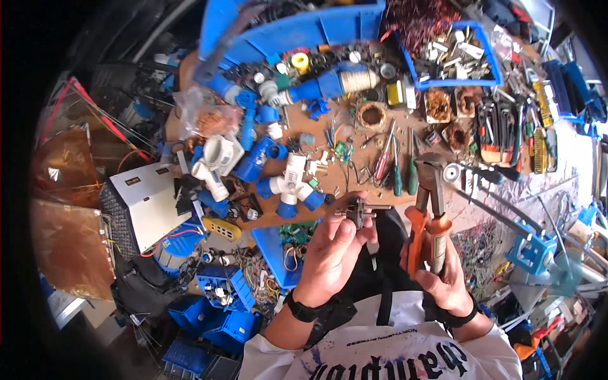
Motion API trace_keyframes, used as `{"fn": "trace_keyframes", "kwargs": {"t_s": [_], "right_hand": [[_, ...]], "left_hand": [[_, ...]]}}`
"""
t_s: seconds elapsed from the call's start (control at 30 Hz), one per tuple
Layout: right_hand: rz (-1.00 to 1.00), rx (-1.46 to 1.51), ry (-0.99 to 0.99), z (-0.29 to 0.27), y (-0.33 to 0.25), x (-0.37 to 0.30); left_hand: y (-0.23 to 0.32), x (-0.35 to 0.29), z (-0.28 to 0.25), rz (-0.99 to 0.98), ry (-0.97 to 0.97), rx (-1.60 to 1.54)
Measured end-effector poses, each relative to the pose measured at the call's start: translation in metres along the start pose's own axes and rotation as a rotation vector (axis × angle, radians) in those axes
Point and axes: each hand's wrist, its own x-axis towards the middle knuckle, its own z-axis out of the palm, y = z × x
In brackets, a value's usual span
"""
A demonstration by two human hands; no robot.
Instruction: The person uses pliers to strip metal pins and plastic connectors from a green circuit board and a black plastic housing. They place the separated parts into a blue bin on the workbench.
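Two grips: left hand (332,253) pinches a dark pronged part (356,216); right hand (447,280) clasps orange-handled pliers (436,197). Loose pinching could drop the part.

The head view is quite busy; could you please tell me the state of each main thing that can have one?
Left hand: closed on a small pronged part.
Right hand: closed around orange-handled pliers.
Orange-handled pliers: held with head pointing away from wearer; jaw opening unclear.
Blue tray: open-topped, filled with metal pieces.
Red-handled screwdriver: lying on the bench.
White branched pipe fitting: lying on the bench.
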Motion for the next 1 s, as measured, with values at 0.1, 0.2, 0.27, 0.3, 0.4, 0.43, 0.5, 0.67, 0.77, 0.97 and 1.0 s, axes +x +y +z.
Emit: {"fn": "trace_keyframes", "kwargs": {"t_s": [0.1,0.2,0.27,0.3,0.4,0.43,0.5,0.67,0.77,0.97,1.0], "right_hand": [[-0.174,-0.305,-0.022,0.009,-0.022,-0.015],[-0.269,-0.578,0.099,0.038,-0.043,-0.031],[-0.604,-0.877,0.121,0.054,-0.057,-0.035],[-0.574,-0.843,0.092,0.058,-0.062,-0.04],[-0.572,-0.682,0.196,0.067,-0.07,-0.057],[-0.593,-0.597,0.245,0.069,-0.067,-0.062],[-0.65,-0.612,0.268,0.074,-0.074,-0.069],[-0.781,-0.894,0.243,0.092,-0.089,-0.084],[-0.808,-0.745,0.328,0.092,-0.078,-0.09],[-0.93,-0.906,0.251,0.111,-0.085,-0.097],[-0.928,-0.888,0.268,0.113,-0.084,-0.099]], "left_hand": [[0.032,-0.015,0.025,0.042,-0.043,0.132],[0.057,-0.032,0.055,0.105,-0.078,0.138],[0.074,-0.042,0.071,0.152,-0.134,0.177],[0.08,-0.045,0.076,0.177,-0.151,0.203],[0.099,-0.053,0.091,0.214,-0.22,0.233],[0.105,-0.057,0.098,0.236,-0.241,0.247],[0.109,-0.064,0.109,0.274,-0.27,0.276],[0.116,-0.075,0.119,0.328,-0.286,0.303],[0.119,-0.079,0.124,0.332,-0.342,0.248],[0.121,-0.088,0.129,0.332,-0.371,0.271],[0.124,-0.091,0.135,0.324,-0.372,0.22]]}}
